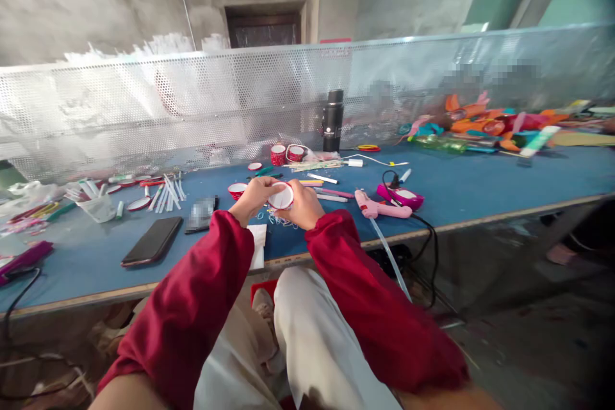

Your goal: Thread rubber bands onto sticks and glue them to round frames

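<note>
Creased sleeves (186,298) — round white disc (280,196)

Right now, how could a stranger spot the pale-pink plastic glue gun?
Start at the long blue table and find the person's right hand, in a dark-red fabric sleeve. To its right, near the table's front edge, lies the pale-pink plastic glue gun. Unlike the magenta, white-topped object behind it, it has a long translucent stick running past that edge.

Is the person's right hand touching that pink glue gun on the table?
Apart. The head view plainly shows blue tabletop between the right hand and the pink glue gun.
</note>
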`<act>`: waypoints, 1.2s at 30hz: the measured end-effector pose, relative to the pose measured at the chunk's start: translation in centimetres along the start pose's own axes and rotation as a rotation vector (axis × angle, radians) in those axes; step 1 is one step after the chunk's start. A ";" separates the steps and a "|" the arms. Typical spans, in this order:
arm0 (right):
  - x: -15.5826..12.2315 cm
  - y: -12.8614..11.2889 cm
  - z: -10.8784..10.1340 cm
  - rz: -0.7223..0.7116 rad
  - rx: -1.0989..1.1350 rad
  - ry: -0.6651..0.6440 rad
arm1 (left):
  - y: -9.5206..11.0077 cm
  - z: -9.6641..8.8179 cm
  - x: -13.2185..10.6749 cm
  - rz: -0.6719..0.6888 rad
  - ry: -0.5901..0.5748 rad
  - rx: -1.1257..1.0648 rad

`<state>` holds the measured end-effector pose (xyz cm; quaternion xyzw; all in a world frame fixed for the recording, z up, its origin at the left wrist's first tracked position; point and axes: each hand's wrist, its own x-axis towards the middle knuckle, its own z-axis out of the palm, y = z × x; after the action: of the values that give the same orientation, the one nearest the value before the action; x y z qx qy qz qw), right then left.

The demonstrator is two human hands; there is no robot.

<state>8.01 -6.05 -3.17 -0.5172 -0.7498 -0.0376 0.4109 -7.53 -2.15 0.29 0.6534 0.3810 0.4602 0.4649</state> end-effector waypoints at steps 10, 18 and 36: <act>0.5 1.4 1.2 -0.015 0.484 0.010 | -0.2 -0.5 0.8 0.021 0.087 -0.326; 0.8 1.3 1.2 0.183 0.866 0.047 | 0.5 -0.7 0.5 0.097 0.056 -0.550; 0.4 0.7 0.1 0.242 0.795 0.103 | -0.1 -0.6 0.7 0.112 0.007 -0.191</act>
<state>8.43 -5.35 -3.24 -0.3999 -0.6184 0.2775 0.6170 -7.92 -1.34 0.40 0.6250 0.2998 0.5220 0.4971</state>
